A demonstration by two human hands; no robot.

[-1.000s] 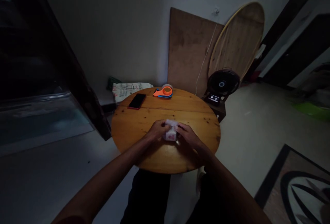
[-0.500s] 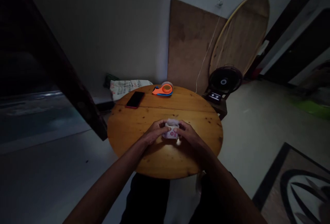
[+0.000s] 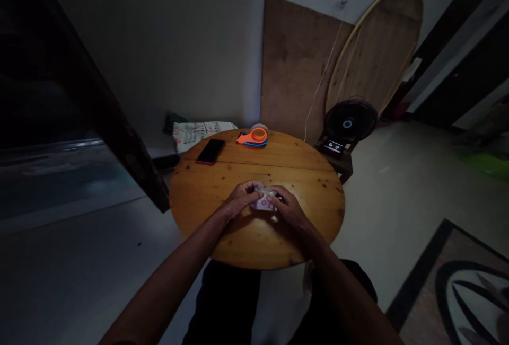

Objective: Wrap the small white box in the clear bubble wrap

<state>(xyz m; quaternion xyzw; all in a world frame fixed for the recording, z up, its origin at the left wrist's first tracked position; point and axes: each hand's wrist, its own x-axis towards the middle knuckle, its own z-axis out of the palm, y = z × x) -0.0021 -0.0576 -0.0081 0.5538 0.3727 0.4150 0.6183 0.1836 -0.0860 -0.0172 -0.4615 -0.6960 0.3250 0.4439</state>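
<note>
Both hands, left hand point(image 3: 241, 199) and right hand point(image 3: 289, 207), grip a small packet point(image 3: 263, 204) from its sides, around the middle of the round tabletop point(image 3: 254, 247). Room runs to the tabletop's side edges; a phone point(image 3: 211, 151) and tape dispenser point(image 3: 254, 136) lie near its far edge.

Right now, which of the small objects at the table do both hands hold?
The whitish packet with pink print, between the left hand and right hand; the phone and orange tape dispenser lie untouched.
</note>
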